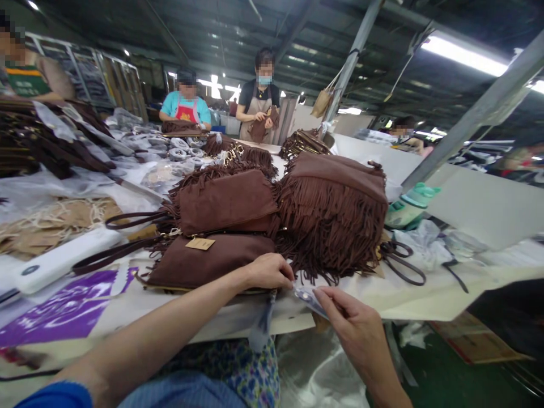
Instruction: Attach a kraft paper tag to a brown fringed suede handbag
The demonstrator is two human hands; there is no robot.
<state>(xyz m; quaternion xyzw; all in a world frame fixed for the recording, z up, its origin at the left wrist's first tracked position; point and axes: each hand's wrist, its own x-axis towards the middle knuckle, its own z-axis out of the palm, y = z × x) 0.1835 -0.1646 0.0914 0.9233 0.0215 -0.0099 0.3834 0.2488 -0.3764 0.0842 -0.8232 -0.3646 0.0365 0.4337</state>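
Observation:
Between my two hands is a small clear plastic piece (306, 293), like a little bag or wrap, at the table's front edge. My right hand (351, 314) pinches one end of it between thumb and fingers. My left hand (270, 272) is closed at its other end, fingertips curled together, just in front of a brown leather pouch (212, 262). That pouch has a wrist strap and a tan tag (199, 243). Another strip of clear plastic (262, 323) hangs over the edge below my left hand. Stacked fringed brown bags (335, 192) stand beyond my hands.
A second brown pouch (227, 201) lies behind the first. To the left are a white handheld device (70, 259), a purple printed sheet (63, 309) and paper tags (55, 224). A slanted metal post (471, 113) rises at right. Co-workers (260, 102) are across the table.

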